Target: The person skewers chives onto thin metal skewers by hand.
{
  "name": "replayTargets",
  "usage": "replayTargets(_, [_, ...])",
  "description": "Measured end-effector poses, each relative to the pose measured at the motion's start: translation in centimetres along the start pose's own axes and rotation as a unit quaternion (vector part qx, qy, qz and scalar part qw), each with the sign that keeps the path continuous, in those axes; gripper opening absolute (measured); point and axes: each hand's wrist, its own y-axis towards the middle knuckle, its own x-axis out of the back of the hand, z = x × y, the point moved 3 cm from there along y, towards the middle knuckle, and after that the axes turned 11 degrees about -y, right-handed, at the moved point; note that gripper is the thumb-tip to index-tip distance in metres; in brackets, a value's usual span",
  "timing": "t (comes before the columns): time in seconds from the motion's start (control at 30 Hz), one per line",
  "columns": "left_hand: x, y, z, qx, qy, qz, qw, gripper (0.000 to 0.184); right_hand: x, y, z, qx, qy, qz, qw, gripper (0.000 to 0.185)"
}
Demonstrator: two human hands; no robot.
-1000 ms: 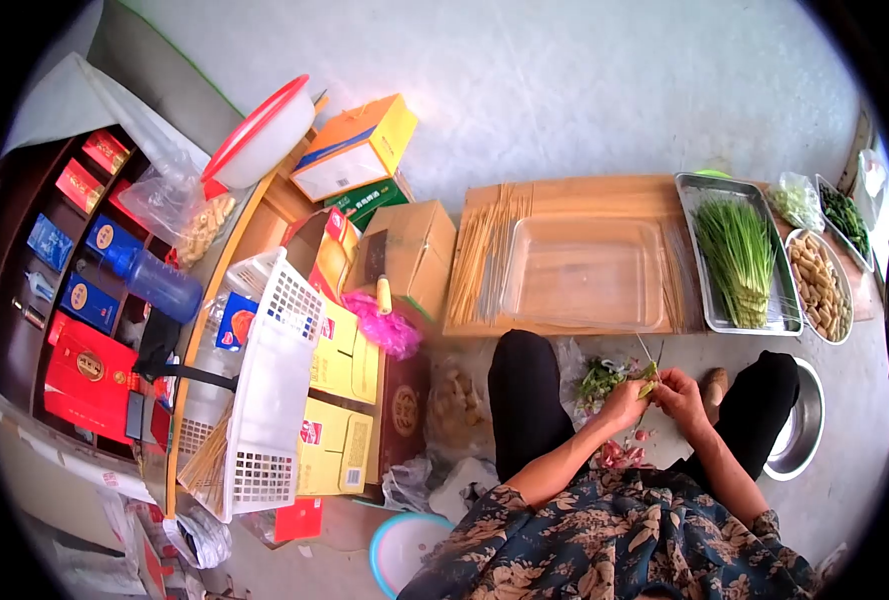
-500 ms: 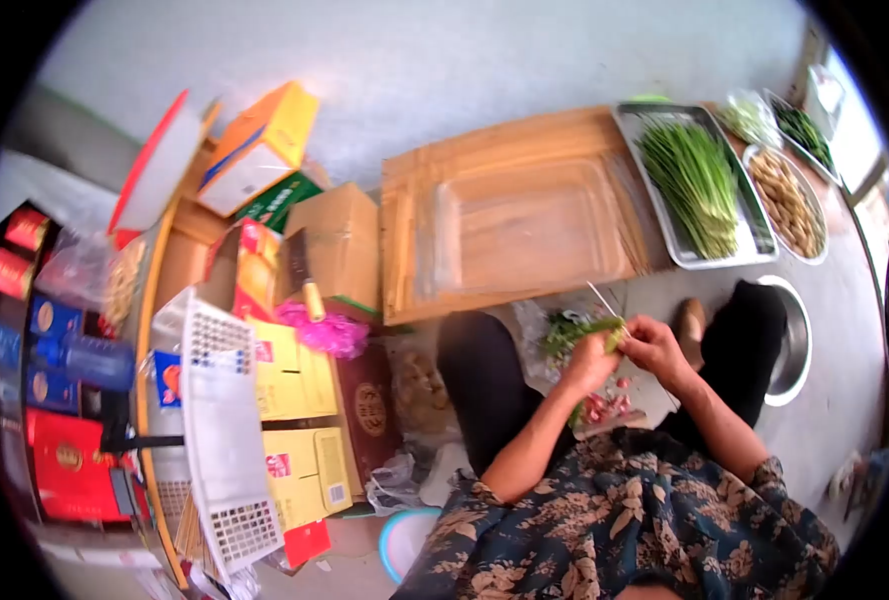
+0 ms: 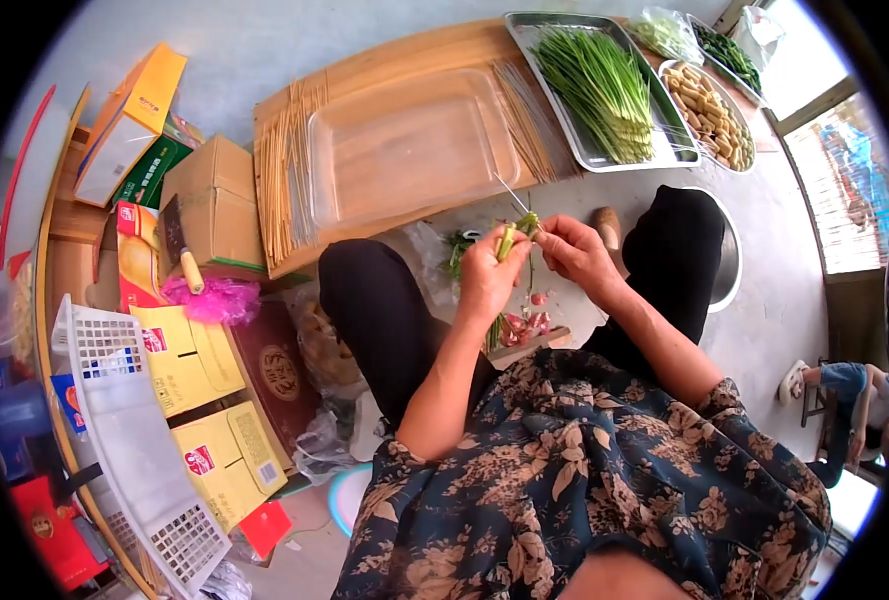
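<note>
My left hand [image 3: 487, 277] is closed around a short bundle of green vegetable stalks [image 3: 506, 242]. Close beside it, my right hand [image 3: 577, 262] pinches with thumb and fingers at the lower part of a thin skewer [image 3: 512, 194], where more green pieces sit. The skewer's bare end points up and left toward the table. My fingers hide where the skewer meets the stalks. Below the hands lie leafy greens [image 3: 459, 250] and reddish-pink pieces [image 3: 527, 328] by a board edge.
A wooden table [image 3: 365, 85] bears a clear plastic tray [image 3: 405, 205], loose skewers [image 3: 283, 185], a metal tray [image 3: 590, 165] of long green stalks and a bowl [image 3: 750, 150] of tan pieces. Boxes [image 3: 208, 345] and a white basket [image 3: 115, 420] stand left. Another person [image 3: 850, 400] sits far right.
The camera view has shifted, so the table and boxes appear farther left and higher. My hands have drawn slightly apart, and the green stalks in the left hand show more.
</note>
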Motion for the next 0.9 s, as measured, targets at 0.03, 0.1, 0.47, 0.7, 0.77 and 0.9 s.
replayTargets(0.03, [0.3, 0.1, -0.1, -0.006, -0.031, -0.034, 0.999, 0.008, 0.1, -0.3, 0.2, -0.013, 0.011, 0.001, 1.000, 0.013])
replayTargets(0.1, [1.2, 0.4, -0.3, -0.019, -0.117, -0.071, 0.990, 0.008, -0.3, -1.0, 1.0, 0.008, -0.011, -0.009, 1.000, 0.014])
replayTargets(0.47, [3.7, 0.7, -1.0, 0.004, -0.285, -0.102, 0.953, 0.021, -1.7, -3.3, 2.2, 0.058, -0.149, 0.023, 0.987, 0.017])
replayTargets(0.7, [3.7, 0.7, -1.1, 0.022, -0.303, -0.099, 0.948, 0.024, -1.8, -3.3, 1.2, 0.073, -0.129, 0.033, 0.988, 0.017])
replayTargets(0.77, [3.5, 0.7, -1.2, 0.030, -0.317, -0.097, 0.943, 0.024, -1.7, -3.5, 1.8, 0.065, -0.131, 0.027, 0.989, 0.017])
replayTargets(0.9, [3.4, 0.9, -1.2, 0.033, -0.312, -0.086, 0.945, 0.025, -1.3, -3.5, 2.1, 0.056, -0.142, 0.018, 0.988, 0.016])
